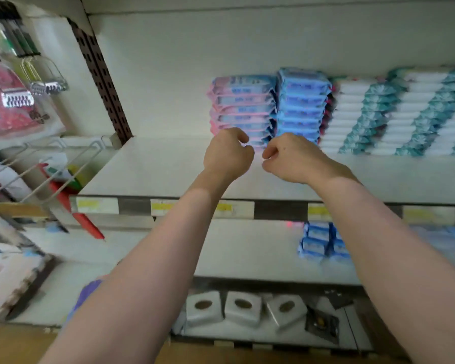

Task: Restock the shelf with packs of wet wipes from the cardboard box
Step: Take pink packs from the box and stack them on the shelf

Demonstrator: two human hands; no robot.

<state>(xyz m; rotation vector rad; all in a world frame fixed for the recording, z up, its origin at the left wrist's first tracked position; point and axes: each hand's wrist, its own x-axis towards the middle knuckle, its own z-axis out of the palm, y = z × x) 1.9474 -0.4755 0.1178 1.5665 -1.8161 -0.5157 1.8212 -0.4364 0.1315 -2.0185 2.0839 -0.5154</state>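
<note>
My left hand (227,153) and right hand (290,160) are raised to the foot of the pink stack (242,109) of wipes, which stands on the shelf (147,169). Fingers of both are curled, knuckles nearly meeting; motion blur prevents me telling whether they pinch the lowest pack. A blue stack (301,103) stands against the pink stack's right side, with white-and-teal stacks (365,116) beyond it.

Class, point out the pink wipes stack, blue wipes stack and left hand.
pink wipes stack (243,109): head view, middle pack's front.
blue wipes stack (302,103): head view, middle pack's front.
left hand (227,155): head view, back of hand.
</note>
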